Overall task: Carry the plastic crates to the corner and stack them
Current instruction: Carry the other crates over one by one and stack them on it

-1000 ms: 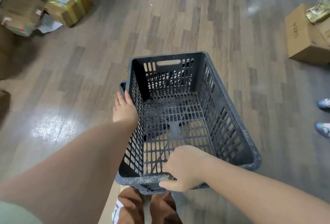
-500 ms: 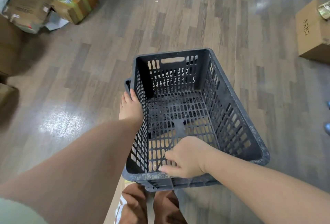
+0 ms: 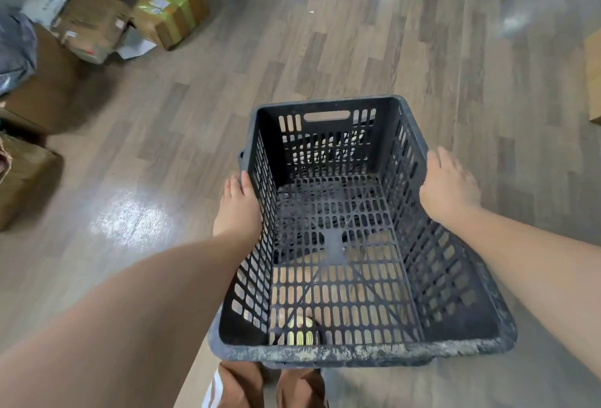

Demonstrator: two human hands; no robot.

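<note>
Our right hand [image 3: 448, 189] hopped from the near rim of the crate [image 3: 328, 354] to its right rim; fingers hidden, so we can't tell the grip. Our left hand [image 3: 239, 209] stays flat, fingers straight, against the left wall, crate between them.

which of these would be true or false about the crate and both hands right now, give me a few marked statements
1. The dark crate has nothing inside. True.
2. The right hand is on the near rim. False: it is on the right side rim.
3. The left hand lies against the crate's left wall. True.
4. The crate sits on a table. False: only floor lies below.
5. Cardboard boxes lie far left. True.
</note>
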